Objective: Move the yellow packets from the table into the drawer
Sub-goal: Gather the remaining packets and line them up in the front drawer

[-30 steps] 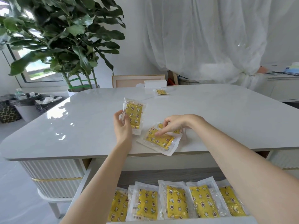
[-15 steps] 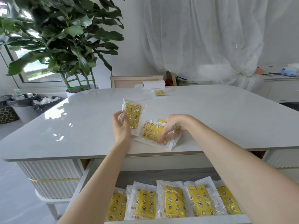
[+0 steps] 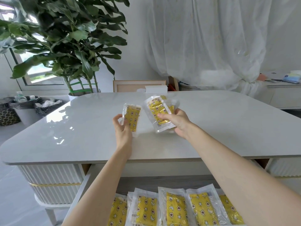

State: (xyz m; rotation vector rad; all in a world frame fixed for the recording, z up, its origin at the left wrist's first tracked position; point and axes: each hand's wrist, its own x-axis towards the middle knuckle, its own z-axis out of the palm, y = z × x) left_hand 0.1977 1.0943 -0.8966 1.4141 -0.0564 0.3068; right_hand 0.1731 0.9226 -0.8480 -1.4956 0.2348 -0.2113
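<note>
My left hand point(image 3: 121, 128) grips one yellow packet point(image 3: 132, 119) in clear wrap, held upright above the grey table point(image 3: 81, 136). My right hand point(image 3: 176, 122) grips a small stack of yellow packets point(image 3: 157, 110), lifted off the tabletop and tilted. Behind that stack, the far packet on the table is mostly hidden. Below the table's front edge the open drawer point(image 3: 162, 181) holds several yellow packets point(image 3: 176, 209) lying side by side in a row.
A white box point(image 3: 156, 89) and a wooden chair back point(image 3: 128, 85) stand at the table's far edge. A large potted plant point(image 3: 65, 46) and bins point(image 3: 24, 108) are at the left. A white-draped object point(image 3: 219, 46) fills the back right.
My right hand has picked the packets up from the table's front and raised them. My left hand keeps its packet at about the same place.
</note>
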